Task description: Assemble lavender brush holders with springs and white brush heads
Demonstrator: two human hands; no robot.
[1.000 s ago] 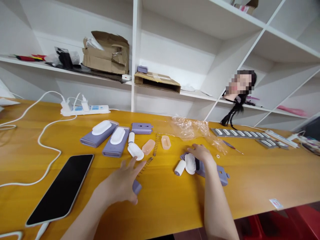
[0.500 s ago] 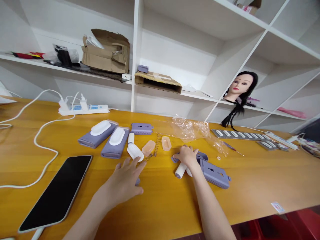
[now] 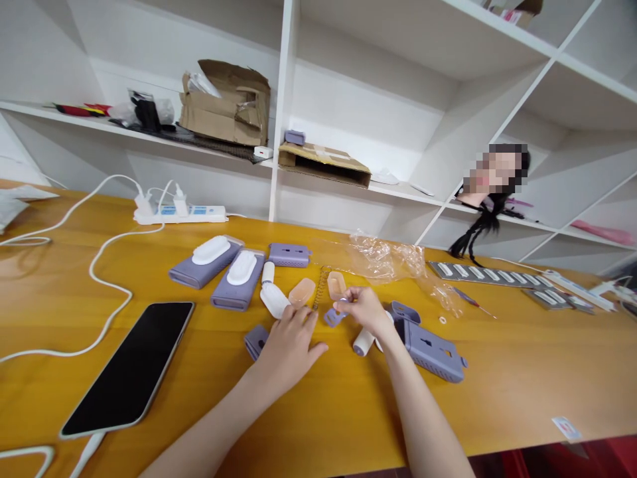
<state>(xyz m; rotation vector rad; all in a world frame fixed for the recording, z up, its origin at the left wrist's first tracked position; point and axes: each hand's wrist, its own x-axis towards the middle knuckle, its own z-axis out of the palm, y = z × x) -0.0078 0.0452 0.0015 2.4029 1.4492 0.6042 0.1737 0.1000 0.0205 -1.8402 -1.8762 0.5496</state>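
My left hand lies flat on the yellow table, fingers spread, beside a small purple cap and a thin metal spring. My right hand is raised just above the table, its fingers pinched on a small purple part. Under and beside that hand lie a white roller and a purple housing. Two purple devices with white tops, a white oval piece and two peach caps lie just beyond the hands.
A black phone on a white cable lies at the left. A power strip sits at the table's back edge. Crumpled clear plastic, a tray of white parts and a screwdriver lie to the right. White shelves hold cardboard boxes and a mannequin head.
My left hand slid forward off the small purple cap, which now lies uncovered. My right hand left the white roller and lifted a small purple part toward the middle.
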